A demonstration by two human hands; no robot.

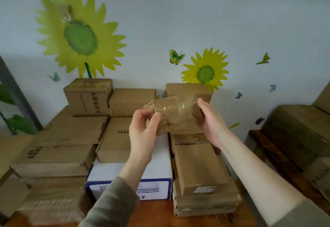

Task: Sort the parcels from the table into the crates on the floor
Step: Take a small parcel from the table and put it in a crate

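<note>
Small tape-wrapped parcel (175, 112) held in the air above the stacked boxes, gripped at both ends. The left hand (142, 128) pinches its crumpled left end. The right hand (212, 125) has its fingers (202, 105) curled round the right end.

The step in hand appears to be lifting and checking one parcel before sorting. The next move would call for turning from the bench (157, 214) and lowering the parcel into a crate on the floor; no crate is in view.

The wooden bench carries closely packed cardboard boxes (71, 130) and one white box (125, 171). Behind it is a pale wall (196, 12) with a sunflower decal (80, 35) and butterflies. Further cartons (294, 128) stand to the right.
</note>
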